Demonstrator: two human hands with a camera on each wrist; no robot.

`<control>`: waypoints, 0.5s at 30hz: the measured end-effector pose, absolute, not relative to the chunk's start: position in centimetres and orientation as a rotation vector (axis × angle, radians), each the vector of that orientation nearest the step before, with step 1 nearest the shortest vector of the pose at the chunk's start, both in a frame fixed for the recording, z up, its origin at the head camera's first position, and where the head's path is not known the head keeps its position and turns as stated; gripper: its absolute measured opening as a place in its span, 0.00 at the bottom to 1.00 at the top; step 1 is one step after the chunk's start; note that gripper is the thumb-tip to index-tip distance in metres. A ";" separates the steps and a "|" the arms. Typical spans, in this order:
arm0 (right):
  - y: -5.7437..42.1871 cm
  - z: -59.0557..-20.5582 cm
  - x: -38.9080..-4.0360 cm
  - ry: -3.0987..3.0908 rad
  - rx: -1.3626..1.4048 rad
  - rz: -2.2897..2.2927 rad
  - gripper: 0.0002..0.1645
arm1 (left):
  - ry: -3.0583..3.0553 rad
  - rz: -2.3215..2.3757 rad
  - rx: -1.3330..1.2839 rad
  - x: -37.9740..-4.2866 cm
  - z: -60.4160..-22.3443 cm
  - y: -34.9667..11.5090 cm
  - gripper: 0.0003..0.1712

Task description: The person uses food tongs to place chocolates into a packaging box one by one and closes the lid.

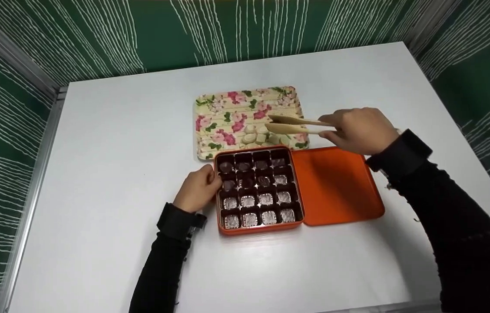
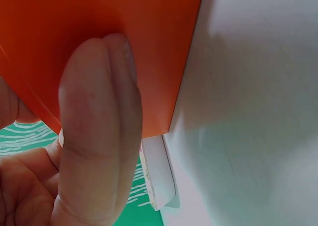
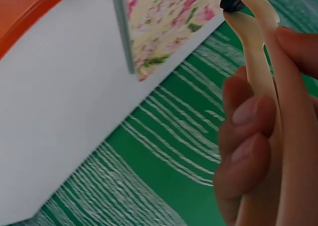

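My right hand (image 1: 360, 130) grips wooden tongs (image 1: 287, 129) above the near right part of a flowered tray (image 1: 245, 104). In the right wrist view a small dark chocolate (image 3: 231, 1) sits between the tongs' tips. Several cream-coloured chocolates (image 1: 260, 138) lie on the tray below. My left hand (image 1: 197, 189) holds the left side of an orange tin box (image 1: 262, 229), its fingers (image 2: 92, 112) against the orange wall. Inside is a dark divided insert; dark chocolates (image 1: 244, 166) fill its back row and part of the second, while shiny clear compartment bottoms show in the front rows.
The box's orange lid (image 1: 340, 187) lies folded open to the right, under my right forearm. Everything stands on a white table (image 1: 114, 174), with green walls (image 1: 167, 39) marked by white lines close behind and at both sides.
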State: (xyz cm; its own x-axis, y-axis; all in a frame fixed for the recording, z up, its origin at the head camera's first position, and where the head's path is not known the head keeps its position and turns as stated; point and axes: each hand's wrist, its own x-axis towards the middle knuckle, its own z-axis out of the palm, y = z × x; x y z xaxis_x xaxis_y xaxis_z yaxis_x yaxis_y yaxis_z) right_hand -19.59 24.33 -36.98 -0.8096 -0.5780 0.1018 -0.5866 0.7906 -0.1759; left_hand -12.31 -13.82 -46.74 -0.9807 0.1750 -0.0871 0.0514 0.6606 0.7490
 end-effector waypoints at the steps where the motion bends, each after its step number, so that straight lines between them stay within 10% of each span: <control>1: 24.5 -36.9 -18.7 -2.901 0.981 0.298 0.18 | 2.723 1.220 0.192 -12.3 -46.7 -13.8 0.13; 15: 25.0 -36.1 -12.1 -2.864 1.204 0.177 0.19 | 2.733 1.199 0.180 -12.2 -46.6 -13.8 0.12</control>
